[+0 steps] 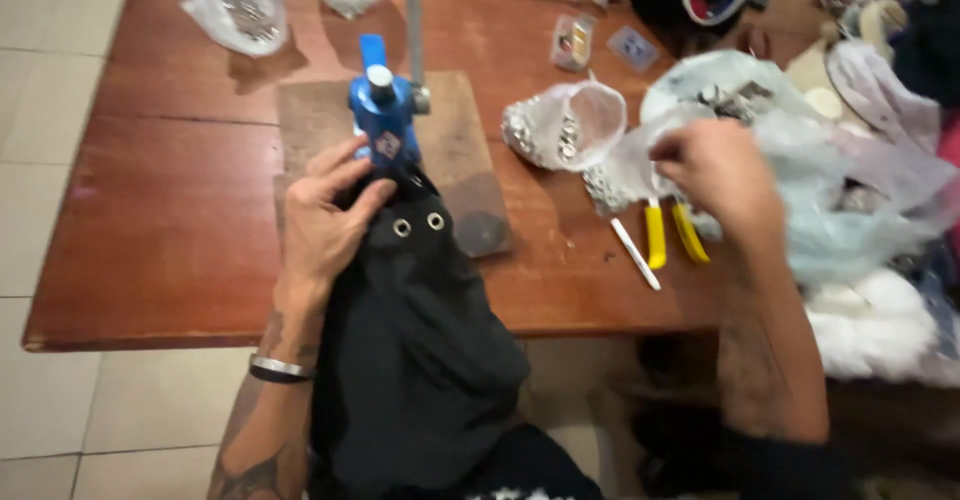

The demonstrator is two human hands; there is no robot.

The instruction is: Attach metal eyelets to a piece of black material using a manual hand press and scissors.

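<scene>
At frame centre, the left hand (pixel 325 215) pins the soft, limp black fabric (pixel 415 340), best gripped beside its eyelets, under the blue hand press (pixel 385 110), while the right hand (pixel 720 175) pinches a clear plastic bag (pixel 640 165).

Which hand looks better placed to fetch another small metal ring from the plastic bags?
Probably the right hand. It is already reaching into the clear plastic bags of small metal pieces, beside the yellow-handled pliers. The left hand is occupied, pressing the black fabric at the blue press.
</scene>
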